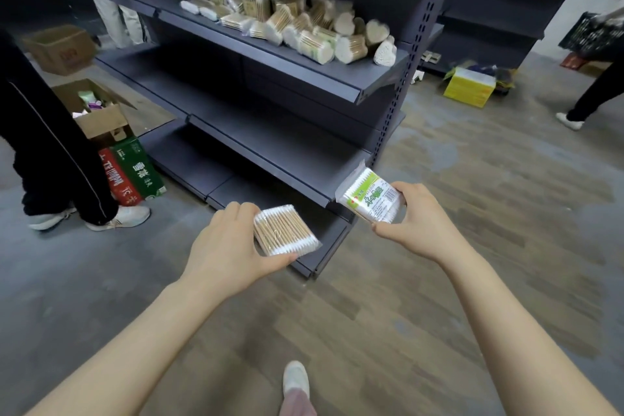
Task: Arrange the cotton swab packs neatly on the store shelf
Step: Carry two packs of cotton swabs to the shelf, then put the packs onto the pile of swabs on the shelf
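The left hand grips a flat clear pack of swabs by its near edge, thumb underneath and fingers curled over the top, with most of the pack hanging free beyond the grip. The right hand pinches a second pack with a green label at its lower corner, tilted up on edge. Both packs hang low in front of the shelving, near its bottom tiers and well below the shelf where the other swab packs lie in a loose, overlapping heap. The main risk, as I judge it, is the slick plastic: held only by an edge or corner, either pack could slide out on the lift. Setting them onto that jumble could also nudge the packs sitting at the front lip off onto the floor. The cardboard boxes and a bystander's legs crowd the left side.
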`<state>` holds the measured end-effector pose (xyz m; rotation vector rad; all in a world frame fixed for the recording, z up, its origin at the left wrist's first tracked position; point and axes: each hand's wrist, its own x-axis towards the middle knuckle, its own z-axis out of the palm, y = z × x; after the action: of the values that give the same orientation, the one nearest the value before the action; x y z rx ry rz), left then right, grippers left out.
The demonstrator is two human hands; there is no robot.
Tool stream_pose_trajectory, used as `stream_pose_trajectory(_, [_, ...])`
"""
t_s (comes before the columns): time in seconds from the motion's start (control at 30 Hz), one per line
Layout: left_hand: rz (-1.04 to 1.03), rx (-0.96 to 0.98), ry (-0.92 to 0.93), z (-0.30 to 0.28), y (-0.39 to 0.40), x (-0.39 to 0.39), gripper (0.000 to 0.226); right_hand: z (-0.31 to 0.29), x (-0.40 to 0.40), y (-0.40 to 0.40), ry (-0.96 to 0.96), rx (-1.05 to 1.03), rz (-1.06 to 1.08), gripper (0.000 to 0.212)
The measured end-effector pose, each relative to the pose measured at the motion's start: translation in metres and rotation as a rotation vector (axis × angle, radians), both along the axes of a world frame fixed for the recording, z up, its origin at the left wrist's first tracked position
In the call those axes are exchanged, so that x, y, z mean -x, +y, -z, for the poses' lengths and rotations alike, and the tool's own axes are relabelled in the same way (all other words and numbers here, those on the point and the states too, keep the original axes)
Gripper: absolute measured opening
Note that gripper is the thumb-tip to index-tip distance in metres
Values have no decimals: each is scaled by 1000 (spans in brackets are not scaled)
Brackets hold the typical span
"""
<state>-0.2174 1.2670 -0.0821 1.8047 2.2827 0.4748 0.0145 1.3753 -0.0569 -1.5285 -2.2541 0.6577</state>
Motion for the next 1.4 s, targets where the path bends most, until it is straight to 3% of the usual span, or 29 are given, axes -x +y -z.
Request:
stream_pose_trajectory(0.63, [-34,-153,-22,-16,212,82,78,-19,87,215,68,-89,-32,44])
stream_pose_trajectory(1.13, [159,-189,53,-48,357,175,82,-37,161,304,129,-226,204,38])
stream_pose_trajectory(1.3, [243,-248,72,-68,399,201,82,-48,178,321,173,-226,359,56])
stream_pose_trajectory(1.4, [299,-290,83,-75,420,212,82,-54,186,330,187,-249,411,57])
